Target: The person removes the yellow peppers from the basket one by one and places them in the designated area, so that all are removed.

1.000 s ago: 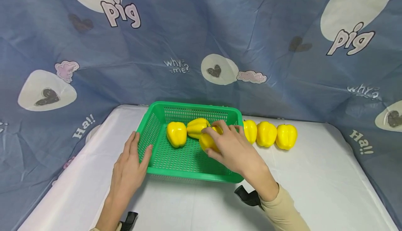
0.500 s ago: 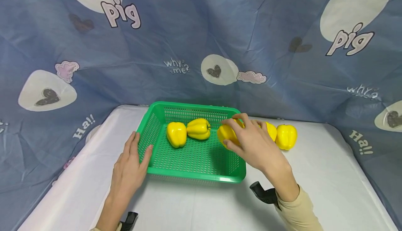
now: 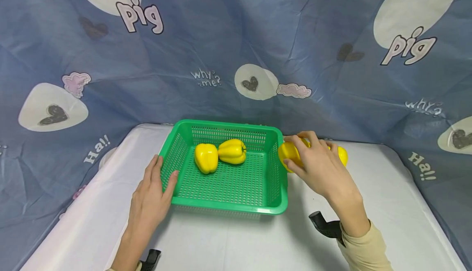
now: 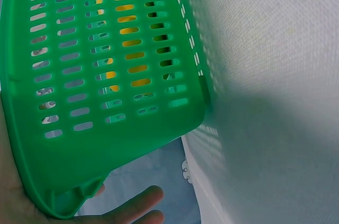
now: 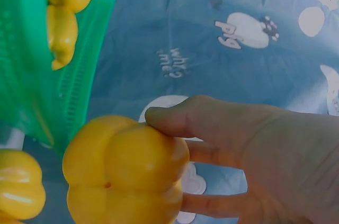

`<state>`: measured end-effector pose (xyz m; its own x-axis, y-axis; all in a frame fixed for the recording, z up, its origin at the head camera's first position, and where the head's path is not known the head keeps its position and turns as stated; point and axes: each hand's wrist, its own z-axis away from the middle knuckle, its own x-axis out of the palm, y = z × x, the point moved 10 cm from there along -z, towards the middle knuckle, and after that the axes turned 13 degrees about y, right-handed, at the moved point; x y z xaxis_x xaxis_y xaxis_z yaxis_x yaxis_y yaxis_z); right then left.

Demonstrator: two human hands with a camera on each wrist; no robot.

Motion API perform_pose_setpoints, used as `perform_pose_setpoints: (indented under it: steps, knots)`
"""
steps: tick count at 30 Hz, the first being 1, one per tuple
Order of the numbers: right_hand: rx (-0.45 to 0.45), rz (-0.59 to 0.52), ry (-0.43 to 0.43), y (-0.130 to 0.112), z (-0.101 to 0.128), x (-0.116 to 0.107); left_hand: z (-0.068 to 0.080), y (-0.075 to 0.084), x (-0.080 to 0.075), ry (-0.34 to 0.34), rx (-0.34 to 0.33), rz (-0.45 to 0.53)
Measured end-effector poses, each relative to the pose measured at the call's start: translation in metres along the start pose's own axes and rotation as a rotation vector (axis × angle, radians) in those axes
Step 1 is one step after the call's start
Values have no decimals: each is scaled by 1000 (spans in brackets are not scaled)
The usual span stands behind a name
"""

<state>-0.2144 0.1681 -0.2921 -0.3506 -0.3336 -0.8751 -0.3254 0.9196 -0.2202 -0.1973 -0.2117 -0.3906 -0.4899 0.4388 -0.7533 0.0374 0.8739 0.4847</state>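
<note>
Pepper (image 3: 289,153) sits in the right hand (image 3: 324,170), thumb and fingers curled round it, just outside the basket's (image 3: 274,210) right wall, above the table (image 3: 368,205). It lies on the basket side of the palm, at the fingertips; bottom lobes face the wrist camera (image 5: 124,171). Another pepper (image 3: 343,155) shows just past the hand, mostly hidden. Left hand (image 3: 151,199) is well apart, fingers straight, resting against the basket's left wall. Two peppers (image 3: 206,157) (image 3: 232,151) lie touching inside near the far wall.

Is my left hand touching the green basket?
Touching. The head view shows the left hand resting against the green basket at its left wall.
</note>
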Motion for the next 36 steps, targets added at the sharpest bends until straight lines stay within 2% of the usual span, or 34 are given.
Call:
perform_pose_setpoints:
  steps: [11, 22, 36]
  knots:
    - [62, 60, -22, 21, 4, 10, -1, 0, 0, 8, 1, 10]
    - [125, 71, -105, 37, 11, 37, 0, -1, 0, -6, -3, 7]
    - [125, 103, -176, 39, 21, 66, -1, 0, 1, 7, 6, 12]
